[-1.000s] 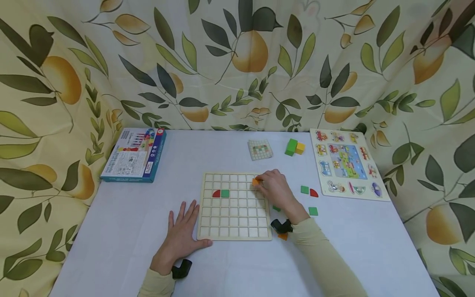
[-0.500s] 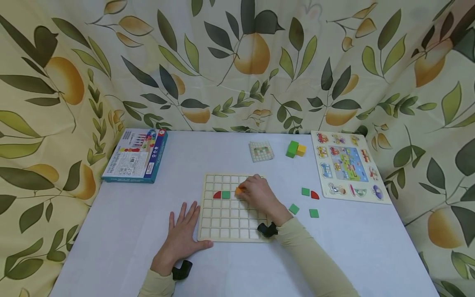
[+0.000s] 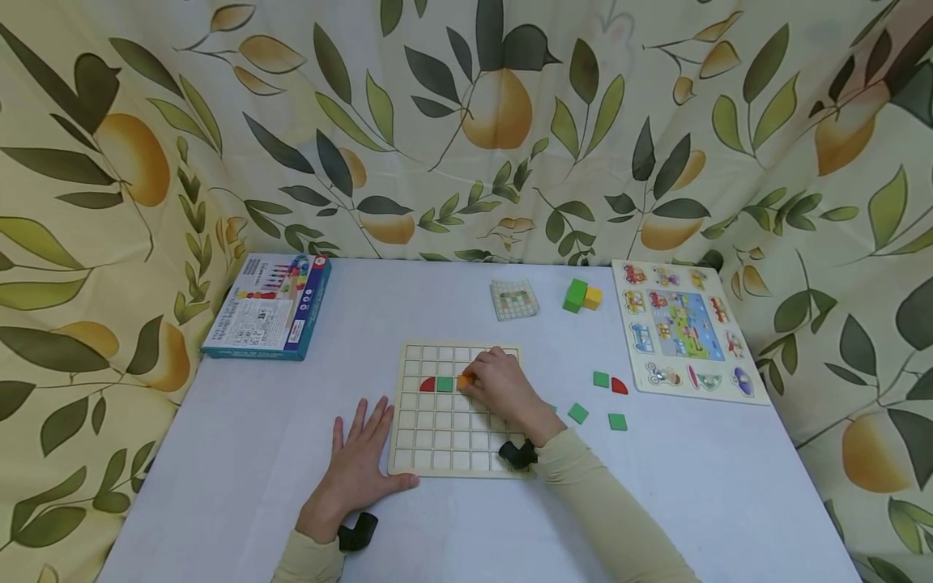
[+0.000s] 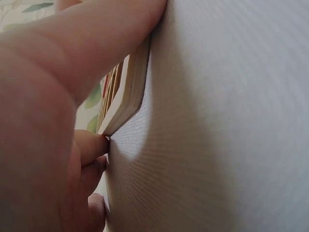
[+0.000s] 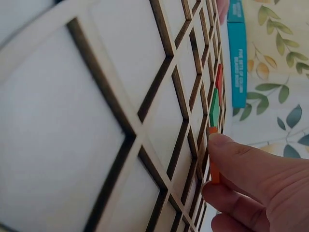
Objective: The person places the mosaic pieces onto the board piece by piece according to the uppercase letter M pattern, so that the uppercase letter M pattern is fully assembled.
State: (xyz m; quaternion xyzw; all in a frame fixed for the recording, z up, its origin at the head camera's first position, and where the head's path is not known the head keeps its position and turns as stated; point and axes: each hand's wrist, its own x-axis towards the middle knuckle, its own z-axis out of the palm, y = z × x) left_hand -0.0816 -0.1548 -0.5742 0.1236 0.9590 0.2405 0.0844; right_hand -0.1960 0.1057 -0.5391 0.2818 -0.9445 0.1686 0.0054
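Observation:
My right hand (image 3: 503,389) pinches an orange tile (image 5: 214,154) between thumb and fingers, at a cell of the wooden grid board (image 3: 437,449). Directly left of it a green square tile (image 3: 445,385) sits in the same row, and beside that a red quarter-round tile (image 3: 428,385). My left hand (image 3: 359,461) lies flat with fingers spread along the board's left edge, its thumb at the near left corner. In the left wrist view the fingertips rest on the white cloth against the wooden edge.
Right of the board lie green tiles (image 3: 618,422) and a red quarter-round (image 3: 619,386). Behind stand a small pattern card (image 3: 513,300), green and yellow blocks (image 3: 575,295) and a picture puzzle board (image 3: 634,380). A blue-edged box (image 3: 255,316) lies at the back left.
My right hand has moved left over the board with the orange tile, from the upper right cells to beside the green tile. My left hand has stayed in place.

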